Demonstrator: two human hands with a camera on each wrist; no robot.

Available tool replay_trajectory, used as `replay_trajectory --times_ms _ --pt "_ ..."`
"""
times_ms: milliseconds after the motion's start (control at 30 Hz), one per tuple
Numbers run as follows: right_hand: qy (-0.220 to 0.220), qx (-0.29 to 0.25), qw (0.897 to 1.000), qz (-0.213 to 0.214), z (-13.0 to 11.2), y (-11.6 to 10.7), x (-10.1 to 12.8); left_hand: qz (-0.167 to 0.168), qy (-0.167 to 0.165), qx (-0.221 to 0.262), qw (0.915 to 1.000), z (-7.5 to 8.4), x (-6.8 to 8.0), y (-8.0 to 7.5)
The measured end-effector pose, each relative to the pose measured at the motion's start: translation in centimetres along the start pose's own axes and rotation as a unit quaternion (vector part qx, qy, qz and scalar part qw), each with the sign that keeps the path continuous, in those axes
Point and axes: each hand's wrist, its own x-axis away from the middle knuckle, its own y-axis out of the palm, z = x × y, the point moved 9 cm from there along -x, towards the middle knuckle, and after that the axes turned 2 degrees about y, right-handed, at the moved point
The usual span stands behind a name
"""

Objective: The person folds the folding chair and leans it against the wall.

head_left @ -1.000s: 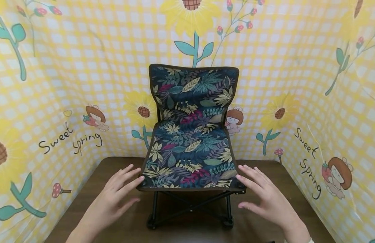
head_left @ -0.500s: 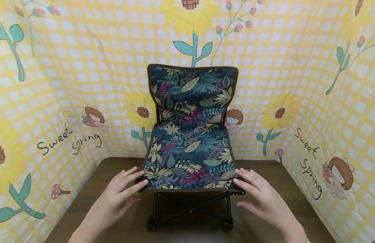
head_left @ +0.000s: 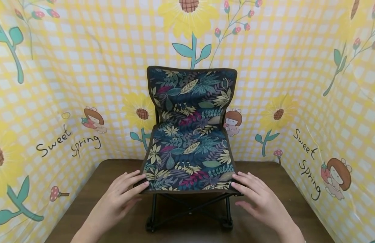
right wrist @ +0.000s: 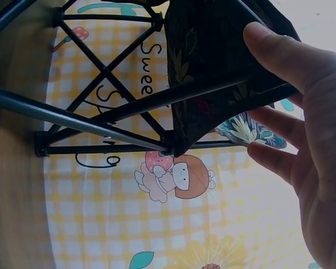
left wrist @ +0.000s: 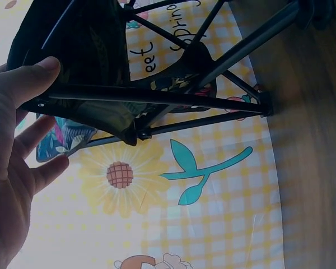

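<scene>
A small folding chair (head_left: 190, 148) stands unfolded, with dark leaf-print fabric and a black tube frame. At its front left seat corner is my left hand (head_left: 116, 199), fingertips resting on the fabric edge from the side. My right hand (head_left: 261, 199) mirrors this at the front right corner. Both hands keep their fingers spread and nearly straight, thumbs lower than the other fingers. In the left wrist view, the left thumb (left wrist: 36, 78) lies close to the seat's underside. The right thumb (right wrist: 263, 45) shows likewise beneath the other corner in the right wrist view.
The chair's feet (head_left: 226, 224) rest on a dark brown wooden table (head_left: 93, 189). A yellow checked cloth (head_left: 120, 50) with sunflowers and printed figures hangs behind and along both sides. Crossed black tubes (head_left: 190, 209) run under the seat.
Both hands have moved slightly inward and down, so the fingertips now overlap the front seat corners. The chair stays in place; the view has shifted a little.
</scene>
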Motion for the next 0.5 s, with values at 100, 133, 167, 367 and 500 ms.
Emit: replay_trajectory --times_ms 100,133,167,367,500 --pt "-0.002 0.005 1.000 0.012 -0.2 -0.1 -0.1 0.007 0.009 0.002 0.9999 0.3 -0.2 0.0" --pt "-0.004 0.007 1.000 0.016 -0.3 -0.2 -0.1 0.008 0.011 0.003 0.9999 0.3 -0.2 0.0" --pt "-0.006 0.009 1.000 0.020 -0.3 -0.3 -0.2 0.010 0.014 0.002 0.9998 0.4 -0.3 0.0" --pt "-0.032 0.021 0.998 0.050 -1.0 -0.9 -0.7 0.022 0.028 -0.006 0.9993 0.9 -0.7 -0.2" --pt "-0.048 0.023 0.996 0.065 -1.5 -1.1 -1.0 0.030 0.041 -0.012 0.9986 1.2 -1.0 -0.4"
